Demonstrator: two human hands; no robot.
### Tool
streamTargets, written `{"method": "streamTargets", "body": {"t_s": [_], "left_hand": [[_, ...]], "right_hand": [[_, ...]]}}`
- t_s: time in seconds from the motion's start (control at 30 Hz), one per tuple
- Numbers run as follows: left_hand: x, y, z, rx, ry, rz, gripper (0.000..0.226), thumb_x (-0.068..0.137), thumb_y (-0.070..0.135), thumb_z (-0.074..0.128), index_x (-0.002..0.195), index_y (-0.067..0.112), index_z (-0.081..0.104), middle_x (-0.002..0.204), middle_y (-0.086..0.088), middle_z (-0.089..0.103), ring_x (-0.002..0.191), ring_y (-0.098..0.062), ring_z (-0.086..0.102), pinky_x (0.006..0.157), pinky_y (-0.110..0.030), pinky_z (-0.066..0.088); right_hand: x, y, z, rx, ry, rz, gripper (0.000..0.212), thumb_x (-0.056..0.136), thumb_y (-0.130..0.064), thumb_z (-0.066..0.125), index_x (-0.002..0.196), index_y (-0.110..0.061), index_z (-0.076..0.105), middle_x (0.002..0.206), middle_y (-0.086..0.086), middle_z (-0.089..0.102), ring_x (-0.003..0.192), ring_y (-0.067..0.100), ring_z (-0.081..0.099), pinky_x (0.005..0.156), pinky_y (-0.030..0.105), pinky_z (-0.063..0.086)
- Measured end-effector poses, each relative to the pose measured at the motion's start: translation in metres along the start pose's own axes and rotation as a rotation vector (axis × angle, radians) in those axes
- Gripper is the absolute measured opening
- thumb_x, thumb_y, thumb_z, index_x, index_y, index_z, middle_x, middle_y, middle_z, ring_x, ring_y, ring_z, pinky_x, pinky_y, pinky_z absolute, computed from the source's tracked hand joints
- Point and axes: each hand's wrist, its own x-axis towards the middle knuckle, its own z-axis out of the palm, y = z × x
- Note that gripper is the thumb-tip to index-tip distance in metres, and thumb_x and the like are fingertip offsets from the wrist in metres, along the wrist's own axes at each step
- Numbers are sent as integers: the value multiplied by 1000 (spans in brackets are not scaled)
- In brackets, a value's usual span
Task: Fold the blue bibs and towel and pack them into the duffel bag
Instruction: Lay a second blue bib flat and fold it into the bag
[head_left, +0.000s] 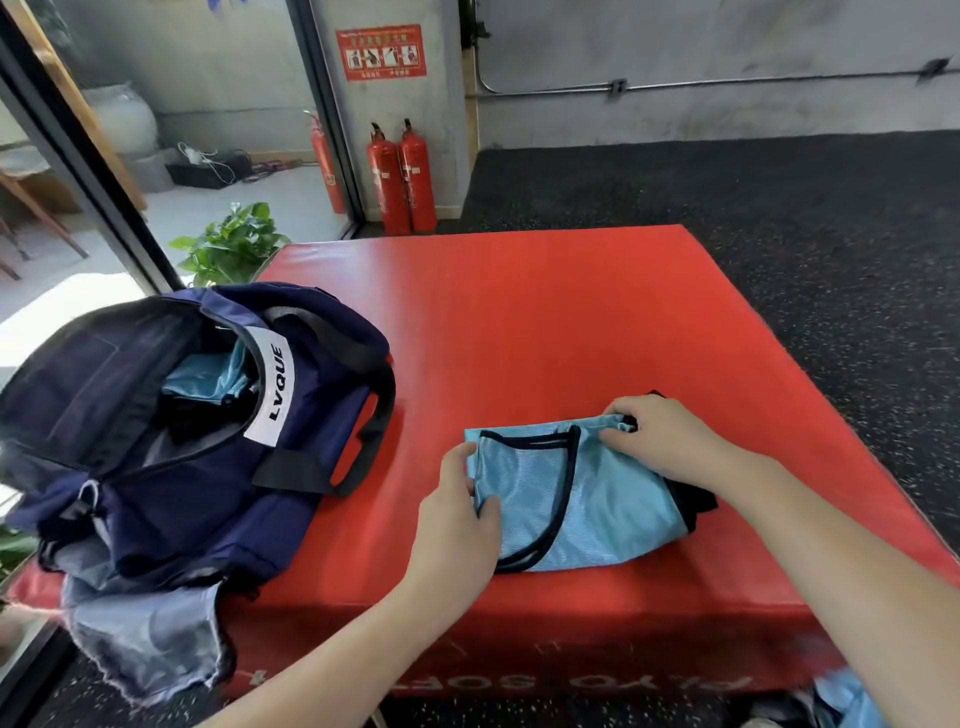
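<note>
two bare forearms, no sleeves, no jewellery

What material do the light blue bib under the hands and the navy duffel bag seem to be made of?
Light blue bib with dark trim: apparently thin synthetic mesh, given its fine weave and slight sheen. Navy duffel bag: probably woven nylon or polyester, matte and softly creased, with black webbing straps.

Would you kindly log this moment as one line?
left hand grips light-blue mesh bib | right hand pinches its top | navy duffel bag open

Grey concrete wall (701, 52), black speckled floor (779, 208), two red fire extinguishers (402, 179), leafy plant (234, 244), glass partition (208, 104)
</note>
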Motion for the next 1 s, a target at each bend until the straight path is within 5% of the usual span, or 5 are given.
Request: {"method": "streamTargets", "body": {"t_s": [0.37, 0.63, 0.73, 0.83, 1.0], "left_hand": [[8, 2, 5, 76, 69, 0, 56, 100, 5, 47, 144, 38, 38, 83, 6, 58, 66, -11, 55, 60, -20, 44], [19, 2, -6, 728, 121, 167, 64, 100, 26, 48, 155, 35, 16, 124, 4, 44, 78, -21, 58, 59, -31, 35], [34, -8, -8, 603, 149, 288, 63, 91, 11, 57, 147, 30, 37, 131, 0, 46, 107, -23, 54, 74, -35, 47], [49, -14, -8, 536, 77, 531, 58, 80, -1, 62, 131, 27, 58, 134, 0, 52, 123, -23, 47, 95, -39, 43], [61, -19, -12, 466, -157, 429, 18, 97, 32, 57, 110, 38, 68, 130, 16, 54, 133, -8, 41, 109, -39, 26]], "right_hand": [[8, -3, 13, -47, 93, 11, 12, 94, -40, 63, 92, -35, 74, 87, -14, 70, 83, 9, 63, 74, 39, 54], [-26, -25, 1, -158, 234, -126, 38, 97, -45, 58, 130, -26, 60, 130, -11, 58, 121, 16, 51, 102, 35, 43], [-60, -45, 7, 1, 329, -199, 13, 95, -36, 63, 103, -27, 68, 99, -14, 67, 91, 9, 59, 85, 33, 50], [-88, -55, 20, 154, 92, -63, 22, 93, -48, 63, 81, -29, 64, 70, -6, 66, 51, 12, 59, 62, 38, 54], [-95, -38, 34, -86, -33, 4, 36, 92, -62, 54, 75, -31, 58, 70, -7, 65, 54, 3, 56, 55, 26, 45]]}}
